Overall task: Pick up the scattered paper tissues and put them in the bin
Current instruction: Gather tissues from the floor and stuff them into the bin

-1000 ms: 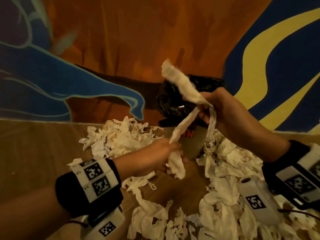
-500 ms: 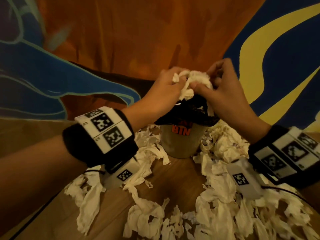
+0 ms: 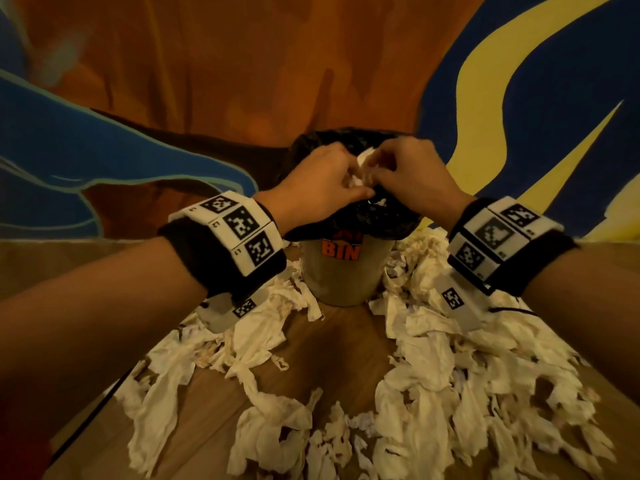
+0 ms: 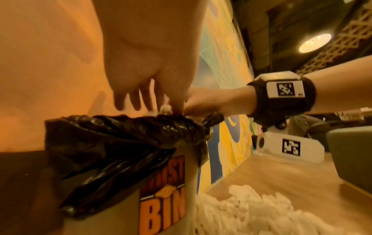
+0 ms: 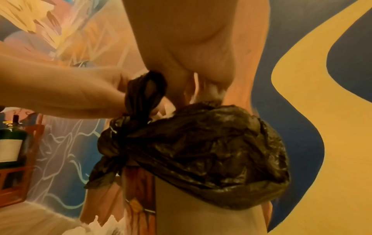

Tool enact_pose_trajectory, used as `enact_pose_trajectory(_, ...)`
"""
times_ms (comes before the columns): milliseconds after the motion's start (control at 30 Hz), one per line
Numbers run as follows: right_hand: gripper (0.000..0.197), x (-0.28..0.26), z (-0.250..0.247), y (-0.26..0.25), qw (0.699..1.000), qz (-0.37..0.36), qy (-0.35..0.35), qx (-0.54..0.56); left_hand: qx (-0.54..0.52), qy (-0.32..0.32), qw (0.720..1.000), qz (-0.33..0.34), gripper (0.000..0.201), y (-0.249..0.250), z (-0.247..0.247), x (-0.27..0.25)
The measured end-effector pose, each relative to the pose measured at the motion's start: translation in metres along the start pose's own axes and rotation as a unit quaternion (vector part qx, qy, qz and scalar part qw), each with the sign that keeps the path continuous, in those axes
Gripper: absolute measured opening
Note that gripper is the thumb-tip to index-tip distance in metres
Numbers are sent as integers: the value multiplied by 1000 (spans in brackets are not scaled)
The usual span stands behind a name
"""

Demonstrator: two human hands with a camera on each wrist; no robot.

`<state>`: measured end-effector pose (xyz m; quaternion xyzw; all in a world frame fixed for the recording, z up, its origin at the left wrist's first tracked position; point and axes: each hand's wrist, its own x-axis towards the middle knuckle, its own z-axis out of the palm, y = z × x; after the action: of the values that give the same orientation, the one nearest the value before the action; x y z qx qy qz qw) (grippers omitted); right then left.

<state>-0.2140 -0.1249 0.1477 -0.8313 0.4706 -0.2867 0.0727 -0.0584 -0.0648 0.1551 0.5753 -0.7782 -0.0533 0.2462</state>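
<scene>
Both hands meet over the mouth of the bin (image 3: 341, 275). The left hand (image 3: 320, 181) and the right hand (image 3: 414, 171) have their fingertips bunched together on a small wad of white tissue (image 3: 360, 168), pinching it between them right above the opening. Only slivers of that wad show between the knuckles in the head view; the left wrist view gives just a pale scrap (image 4: 166, 109) at the fingertips, and the right wrist view is too blurred to tell tissue from skin. In the left wrist view three of the left hand's fingers (image 4: 135, 98) hang loose and spread while the inner ones reach down to the wad.

The black liner bag (image 3: 377, 216) is folded over the bin's rim and knotted at one side (image 5: 141, 101); the inside of the bin is hidden by the hands. The label's top line is partly covered by the bag, with "BIN" readable below.

Around the bin's foot, crumpled tissues (image 3: 433, 386) lie heaped on the wooden bench (image 3: 332, 348), thicker on the right, running out of the picture at the bottom edge. A painted wall (image 3: 207, 81) rises behind
</scene>
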Motion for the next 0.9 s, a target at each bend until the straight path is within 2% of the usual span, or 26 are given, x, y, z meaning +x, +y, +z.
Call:
enact_pose_trajectory(67, 30, -7, 4, 2, 999, 15, -33, -13, 43, -8, 999, -15, 35, -3, 3, -7)
enact_pose_trajectory(133, 33, -17, 2, -6, 1000, -2, 26, 13, 74, 42, 996, -13, 35, -4, 1, -15)
enact_pose_trajectory(200, 31, -31, -2, -22, 990, -61, 94, 80, 58, 95, 994, 18, 30, -2, -4, -30)
enact_pose_trajectory(267, 26, -52, -5, -40, 977, -138, 123, 106, 27, 133, 988, 67, 23, -2, -5, -53)
enact_pose_trajectory(333, 22, -75, 1, -52, 969, -192, 126, 91, 28, 130, 986, 97, 18, -5, -2, -83)
enact_pose_trajectory(400, 19, -94, 15, -55, 965, -225, 109, 82, 41, 78, 990, 107, 17, -14, 7, -116)
enact_pose_trajectory(500, 20, -122, 47, -49, 966, -252, 7, 63, 51, -62, 993, 91, 23, -34, 28, -162)
enact_pose_trajectory(567, 23, -138, 70, -40, 962, -245, -112, 39, 50, -159, 985, 46, 28, -51, 45, -187)
enact_pose_trajectory(667, 34, -162, 98, -30, 932, -210, -294, -20, 60, -274, 960, -4, 41, -76, 66, -218)
enact_pose_trajectory(733, 38, -173, 113, -26, 912, -175, -371, -21, 56, -316, 947, -32, 49, -89, 74, -230)
enact_pose_trajectory(800, 39, -181, 127, -23, 893, -152, -423, -5, 34, -326, 943, -52, 57, -95, 79, -239)
enact_pose_trajectory(900, 42, -188, 148, -26, 871, -184, -455, 5, 14, -339, 940, -24, 66, -89, 87, -249)
